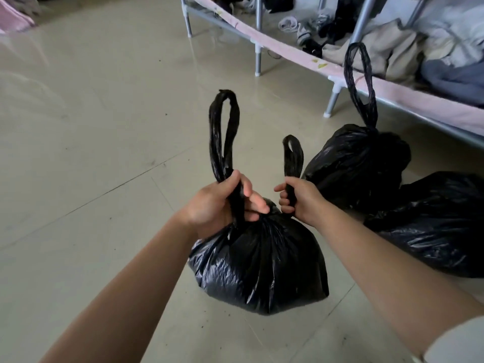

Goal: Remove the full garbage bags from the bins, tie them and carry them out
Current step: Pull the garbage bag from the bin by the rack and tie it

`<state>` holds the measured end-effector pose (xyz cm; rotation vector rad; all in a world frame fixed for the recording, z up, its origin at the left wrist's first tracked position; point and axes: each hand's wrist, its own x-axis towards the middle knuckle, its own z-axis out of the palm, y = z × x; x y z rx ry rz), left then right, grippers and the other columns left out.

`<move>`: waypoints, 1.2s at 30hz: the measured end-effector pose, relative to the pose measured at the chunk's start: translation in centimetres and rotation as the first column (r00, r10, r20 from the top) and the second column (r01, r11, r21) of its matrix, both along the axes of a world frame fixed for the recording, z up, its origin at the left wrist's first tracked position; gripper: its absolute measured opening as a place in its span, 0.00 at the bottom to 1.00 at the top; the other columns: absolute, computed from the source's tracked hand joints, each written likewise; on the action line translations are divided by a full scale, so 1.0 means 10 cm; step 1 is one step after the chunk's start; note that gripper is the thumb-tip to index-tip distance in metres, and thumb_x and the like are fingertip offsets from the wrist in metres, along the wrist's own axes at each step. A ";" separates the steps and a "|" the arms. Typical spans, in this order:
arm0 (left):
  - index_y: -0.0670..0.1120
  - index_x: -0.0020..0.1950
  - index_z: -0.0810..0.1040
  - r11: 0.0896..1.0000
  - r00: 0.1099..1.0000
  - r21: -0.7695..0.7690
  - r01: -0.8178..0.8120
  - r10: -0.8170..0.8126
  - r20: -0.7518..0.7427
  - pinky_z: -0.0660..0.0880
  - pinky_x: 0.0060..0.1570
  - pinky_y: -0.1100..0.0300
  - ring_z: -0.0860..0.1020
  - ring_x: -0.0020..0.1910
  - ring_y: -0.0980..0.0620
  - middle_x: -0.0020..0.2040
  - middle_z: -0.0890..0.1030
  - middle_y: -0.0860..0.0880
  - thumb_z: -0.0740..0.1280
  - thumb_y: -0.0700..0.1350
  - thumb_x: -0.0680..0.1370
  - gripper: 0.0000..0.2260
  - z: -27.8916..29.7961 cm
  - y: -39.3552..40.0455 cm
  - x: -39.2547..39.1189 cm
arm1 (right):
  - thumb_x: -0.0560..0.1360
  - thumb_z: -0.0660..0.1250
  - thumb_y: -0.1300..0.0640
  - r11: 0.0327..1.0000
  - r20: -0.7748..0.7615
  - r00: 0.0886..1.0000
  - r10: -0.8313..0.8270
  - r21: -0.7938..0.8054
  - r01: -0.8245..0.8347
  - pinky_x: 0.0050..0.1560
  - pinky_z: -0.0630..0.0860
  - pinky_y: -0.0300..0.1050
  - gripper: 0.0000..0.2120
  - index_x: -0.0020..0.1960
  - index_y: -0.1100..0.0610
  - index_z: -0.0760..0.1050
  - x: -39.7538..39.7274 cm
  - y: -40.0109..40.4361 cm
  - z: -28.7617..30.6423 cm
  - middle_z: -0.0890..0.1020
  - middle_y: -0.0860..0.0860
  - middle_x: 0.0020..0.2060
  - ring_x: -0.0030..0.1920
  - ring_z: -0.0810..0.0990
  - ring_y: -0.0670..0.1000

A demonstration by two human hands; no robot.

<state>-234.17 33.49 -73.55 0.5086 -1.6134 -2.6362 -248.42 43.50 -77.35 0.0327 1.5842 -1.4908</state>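
Observation:
A full black garbage bag [259, 263] sits on the tiled floor in front of me, its mouth gathered into a neck. My left hand [217, 205] is closed around the bag's tall left handle loop [224, 134]. My right hand [298, 197] grips the shorter right handle loop [293, 155]. Both loops stick up above my fists. Behind it to the right stands a second black bag [358, 163], closed at the top with one long loop [360, 82] standing upright. A third black bag [440, 226] lies at the far right, partly cut off.
A metal-framed bed [332, 95] with a pink edge runs along the right, piled with clothes [392, 51]. Shoes and dark items [301, 27] lie under it. Pale floor tiles [91, 127] stretch to the left. A pink cloth [13, 17] shows at the top left corner.

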 end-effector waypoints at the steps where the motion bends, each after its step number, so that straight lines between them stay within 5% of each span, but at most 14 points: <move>1: 0.44 0.35 0.70 0.999 0.996 -0.039 -0.027 0.030 0.086 0.74 0.26 0.67 0.80 0.26 0.53 0.24 0.80 0.47 0.46 0.49 0.81 0.21 -0.04 0.03 -0.03 | 0.80 0.49 0.58 1.000 0.030 0.999 -0.016 -0.023 0.016 0.20 0.60 0.35 0.18 0.34 0.62 0.66 0.02 0.00 0.00 0.63 0.53 0.27 0.24 0.64 0.48; 4: 0.43 0.36 0.65 0.987 0.932 -0.158 -0.004 0.060 0.357 0.60 0.16 0.71 0.66 0.13 0.56 0.15 0.67 0.51 0.46 0.49 0.83 0.20 -0.27 0.09 -0.04 | 0.80 0.52 0.55 0.985 -0.071 0.992 0.109 0.140 -0.098 0.31 0.65 0.40 0.20 0.32 0.59 0.69 0.00 0.05 -0.08 0.69 0.53 0.30 0.31 0.67 0.50; 8: 0.45 0.36 0.64 0.941 0.797 -0.334 -0.046 0.236 0.556 0.52 0.16 0.71 0.58 0.15 0.58 0.21 0.61 0.52 0.54 0.50 0.81 0.16 -0.44 -0.02 0.02 | 0.78 0.60 0.58 0.953 -0.078 0.974 0.210 0.237 -0.187 0.19 0.58 0.32 0.16 0.32 0.58 0.70 -0.09 0.19 -0.11 0.67 0.50 0.22 0.21 0.63 0.46; 10: 0.42 0.49 0.66 0.881 0.752 -0.468 0.063 0.266 0.603 0.57 0.18 0.66 0.61 0.22 0.55 0.28 0.63 0.49 0.62 0.46 0.78 0.09 -0.44 -0.07 0.03 | 0.77 0.62 0.60 0.977 -0.032 0.985 0.171 0.137 -0.165 0.17 0.57 0.31 0.14 0.32 0.59 0.69 -0.15 0.25 -0.09 0.68 0.49 0.15 0.15 0.64 0.44; 13: 0.40 0.69 0.56 0.833 0.709 -0.503 0.231 0.210 0.673 0.67 0.28 0.60 0.70 0.32 0.50 0.38 0.71 0.44 0.65 0.45 0.75 0.27 -0.43 -0.03 -0.01 | 0.77 0.61 0.62 0.970 -0.051 0.970 0.238 0.052 -0.235 0.17 0.62 0.31 0.13 0.33 0.60 0.70 -0.20 0.29 0.01 0.74 0.49 0.15 0.15 0.68 0.43; 15: 0.41 0.74 0.52 0.758 0.696 -0.548 0.354 0.178 0.696 0.76 0.49 0.54 0.76 0.53 0.44 0.57 0.74 0.40 0.67 0.50 0.74 0.35 -0.44 0.05 -0.05 | 0.77 0.59 0.64 0.945 -0.086 0.941 0.327 0.019 -0.327 0.20 0.68 0.31 0.13 0.34 0.60 0.72 -0.19 0.29 0.11 0.78 0.50 0.17 0.17 0.73 0.43; 17: 0.41 0.75 0.54 0.638 0.668 -0.612 0.468 0.198 0.718 0.67 0.66 0.53 0.66 0.69 0.42 0.70 0.63 0.38 0.67 0.60 0.72 0.40 -0.45 0.12 -0.10 | 0.78 0.57 0.66 0.922 -0.107 0.919 0.378 -0.039 -0.384 0.23 0.72 0.32 0.12 0.36 0.60 0.72 -0.20 0.28 0.18 0.80 0.52 0.20 0.19 0.77 0.44; 21: 0.39 0.69 0.66 0.422 0.609 -0.719 0.552 0.386 0.693 0.71 0.59 0.53 0.70 0.66 0.42 0.67 0.67 0.41 0.61 0.71 0.67 0.42 -0.45 0.29 -0.20 | 0.76 0.57 0.67 0.880 -0.138 0.894 0.426 -0.166 -0.445 0.24 0.75 0.33 0.12 0.37 0.62 0.75 -0.22 0.24 0.27 0.83 0.53 0.24 0.22 0.80 0.45; 24: 0.40 0.67 0.70 0.332 0.600 -0.751 0.570 0.456 0.657 0.72 0.55 0.53 0.71 0.64 0.44 0.65 0.68 0.43 0.57 0.72 0.68 0.42 -0.45 0.36 -0.28 | 0.62 0.72 0.56 0.752 -0.195 0.791 0.580 -0.244 -0.612 0.29 0.77 0.34 0.08 0.34 0.61 0.83 -0.18 0.23 0.31 0.86 0.54 0.30 0.29 0.83 0.47; 26: 0.41 0.65 0.72 0.268 0.650 -0.800 0.537 0.473 0.595 0.71 0.56 0.52 0.70 0.64 0.43 0.64 0.70 0.43 0.54 0.69 0.73 0.35 -0.43 0.36 -0.31 | 0.54 0.79 0.51 0.665 -0.217 0.720 0.659 -0.279 -0.693 0.33 0.78 0.35 0.17 0.40 0.58 0.84 -0.20 0.23 0.34 0.86 0.53 0.35 0.35 0.85 0.47; 29: 0.40 0.60 0.76 0.297 0.720 -0.884 0.361 0.513 0.467 0.70 0.56 0.52 0.73 0.61 0.40 0.59 0.76 0.42 0.54 0.58 0.78 0.24 -0.39 0.29 -0.30 | 0.60 0.74 0.63 0.727 -0.241 0.768 0.593 -0.248 -0.640 0.37 0.78 0.35 0.21 0.53 0.60 0.78 -0.23 0.22 0.36 0.86 0.52 0.38 0.39 0.84 0.47; 31: 0.40 0.52 0.78 0.424 0.743 -0.880 0.216 0.514 0.430 0.71 0.49 0.56 0.77 0.53 0.41 0.48 0.80 0.43 0.58 0.54 0.77 0.18 -0.37 0.20 -0.26 | 0.70 0.64 0.71 0.836 -0.436 0.752 0.495 0.002 -0.549 0.46 0.75 0.34 0.22 0.63 0.64 0.70 -0.19 0.20 0.35 0.83 0.54 0.50 0.49 0.80 0.48; 33: 0.39 0.47 0.78 0.532 0.782 -0.836 0.133 0.461 0.418 0.73 0.47 0.56 0.78 0.48 0.42 0.42 0.80 0.44 0.61 0.51 0.76 0.16 -0.35 0.14 -0.21 | 0.73 0.64 0.68 0.778 -0.667 0.426 0.611 0.409 -0.477 0.63 0.67 0.38 0.26 0.70 0.60 0.64 -0.14 0.17 0.28 0.71 0.54 0.68 0.67 0.69 0.49; 36: 0.39 0.42 0.80 0.689 0.867 -0.725 -0.007 0.366 0.339 0.77 0.44 0.59 0.80 0.39 0.49 0.37 0.83 0.44 0.64 0.45 0.76 0.11 -0.33 0.11 -0.17 | 0.71 0.68 0.57 0.431 -0.521 -0.114 0.846 0.793 -0.430 0.75 0.55 0.51 0.31 0.72 0.54 0.62 -0.04 0.08 0.06 0.63 0.50 0.73 0.75 0.56 0.53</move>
